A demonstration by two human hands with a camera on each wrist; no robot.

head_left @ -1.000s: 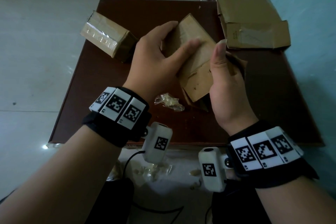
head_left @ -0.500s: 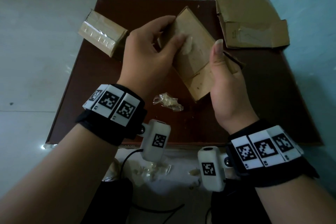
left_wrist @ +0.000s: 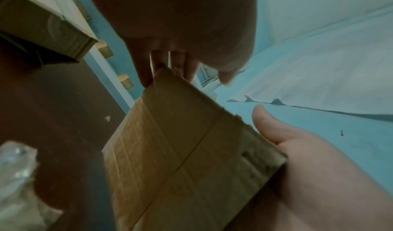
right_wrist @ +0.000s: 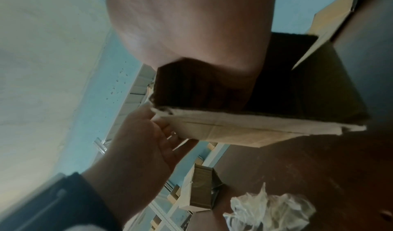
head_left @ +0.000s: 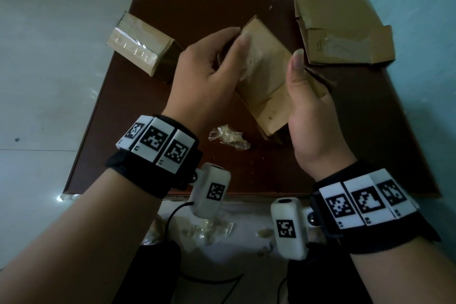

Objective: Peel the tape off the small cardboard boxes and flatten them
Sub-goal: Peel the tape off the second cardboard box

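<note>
Above the dark brown square table [head_left: 148,116] we hold a small brown cardboard box [head_left: 269,76] tilted between both hands: our left hand [head_left: 204,76] pinches its far corner between thumb and fingers, and our right hand [head_left: 311,116] grasps its near right side, thumb up along the edge. On the table a taped brown cardboard box [head_left: 140,49] lies at the far left, a flattened brown cardboard box [head_left: 343,27] at the far right corner, and a crumpled wad of clear tape [head_left: 229,137] just beneath our hands.
</note>
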